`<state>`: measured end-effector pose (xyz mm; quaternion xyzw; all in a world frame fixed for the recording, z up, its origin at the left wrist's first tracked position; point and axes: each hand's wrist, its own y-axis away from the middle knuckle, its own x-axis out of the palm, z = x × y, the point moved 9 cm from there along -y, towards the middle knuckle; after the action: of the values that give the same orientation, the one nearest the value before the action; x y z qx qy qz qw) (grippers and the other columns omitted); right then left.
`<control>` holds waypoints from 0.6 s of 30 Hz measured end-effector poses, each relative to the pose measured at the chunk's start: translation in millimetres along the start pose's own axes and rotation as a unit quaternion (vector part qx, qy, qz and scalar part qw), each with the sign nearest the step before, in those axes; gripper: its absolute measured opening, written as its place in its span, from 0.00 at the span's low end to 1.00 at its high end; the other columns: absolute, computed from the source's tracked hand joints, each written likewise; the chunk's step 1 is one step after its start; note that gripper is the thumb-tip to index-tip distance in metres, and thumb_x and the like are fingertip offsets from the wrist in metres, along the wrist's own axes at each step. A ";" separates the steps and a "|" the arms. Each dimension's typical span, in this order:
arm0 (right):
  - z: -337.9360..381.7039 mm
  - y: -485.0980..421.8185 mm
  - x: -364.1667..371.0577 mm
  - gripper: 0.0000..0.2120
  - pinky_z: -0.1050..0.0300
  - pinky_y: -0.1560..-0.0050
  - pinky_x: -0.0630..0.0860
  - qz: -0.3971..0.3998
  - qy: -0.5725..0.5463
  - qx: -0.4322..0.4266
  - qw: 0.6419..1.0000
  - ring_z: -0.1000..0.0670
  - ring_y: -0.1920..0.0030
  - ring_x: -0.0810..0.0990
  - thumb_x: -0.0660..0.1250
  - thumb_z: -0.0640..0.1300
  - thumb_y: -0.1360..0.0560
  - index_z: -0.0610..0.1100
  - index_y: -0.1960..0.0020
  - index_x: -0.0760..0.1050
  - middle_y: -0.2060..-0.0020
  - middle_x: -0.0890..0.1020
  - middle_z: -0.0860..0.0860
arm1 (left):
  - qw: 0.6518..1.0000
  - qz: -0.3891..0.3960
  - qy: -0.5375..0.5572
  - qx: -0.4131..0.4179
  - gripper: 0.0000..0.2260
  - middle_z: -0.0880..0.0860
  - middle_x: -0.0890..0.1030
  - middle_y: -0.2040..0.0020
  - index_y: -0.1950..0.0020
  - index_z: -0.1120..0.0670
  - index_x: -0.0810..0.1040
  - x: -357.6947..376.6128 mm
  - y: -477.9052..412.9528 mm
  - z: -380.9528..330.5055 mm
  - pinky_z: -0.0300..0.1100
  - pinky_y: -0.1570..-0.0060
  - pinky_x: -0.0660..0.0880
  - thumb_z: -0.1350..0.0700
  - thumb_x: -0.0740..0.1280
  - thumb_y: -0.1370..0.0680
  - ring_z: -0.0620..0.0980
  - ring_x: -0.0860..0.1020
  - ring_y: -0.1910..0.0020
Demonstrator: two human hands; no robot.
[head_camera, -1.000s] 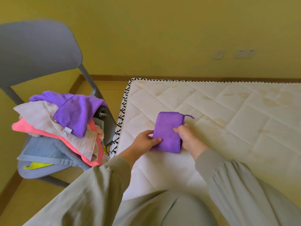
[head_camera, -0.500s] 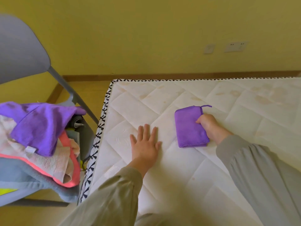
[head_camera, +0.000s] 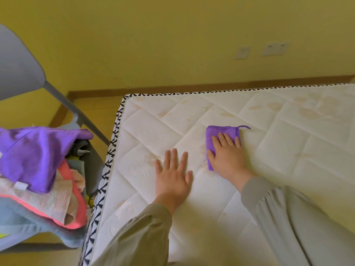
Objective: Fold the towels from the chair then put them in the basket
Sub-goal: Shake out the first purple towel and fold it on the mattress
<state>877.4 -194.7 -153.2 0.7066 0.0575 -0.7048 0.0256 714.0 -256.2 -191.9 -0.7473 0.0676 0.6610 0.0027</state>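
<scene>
Far left: grey chair [head_camera: 21,70], seat piled with unfolded towels [head_camera: 38,181]. Purple towel [head_camera: 32,156] on top, draped over a pale pink-striped one, then a coral-edged one, then a light blue one at the bottom. Something dark and rolled tucked behind the pile, too small to make out. Chair parked right against the left edge of the mattress [head_camera: 278,150].

Moving right: white quilted mattress with black-and-white trim along its left and far edges, a few yellowish stains toward the far right corner. Left hand [head_camera: 173,177] lay palm down, fingers straight and spread, flat on bare mattress near the left edge. Held nothing.

Just beside it to the right, not touching: folded purple towel [head_camera: 222,134], a small neat rectangle with a thin hanging loop poking out at its far right corner. Sat a bit in from the left edge, roughly mid-depth. Right hand [head_camera: 227,156] pressed flat on top of it, fingers extended and close together, covering the near half. No grip, just palm weight.

Both forearms in grey-green sleeves [head_camera: 288,217] coming in from the near edge.

Behind it all: yellow wall, brown skirting, two wall sockets [head_camera: 274,48] upper right.
</scene>
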 end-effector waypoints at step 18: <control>24.4 11.7 10.1 0.30 0.40 0.27 0.43 0.075 0.093 -0.063 0.991 0.47 0.23 0.45 0.53 0.51 0.22 0.46 0.23 0.49 0.22 0.45 0.46 | 0.997 0.034 -0.002 0.073 0.29 0.52 0.36 0.22 0.23 0.46 0.37 2.6 1.5 7.5 0.53 0.26 0.37 0.38 0.43 0.21 0.52 0.34 0.24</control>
<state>854.5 -208.7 -164.0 0.7685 0.0507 -0.6270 0.1168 706.7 -257.3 -195.3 -0.7412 0.1407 0.6555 0.0345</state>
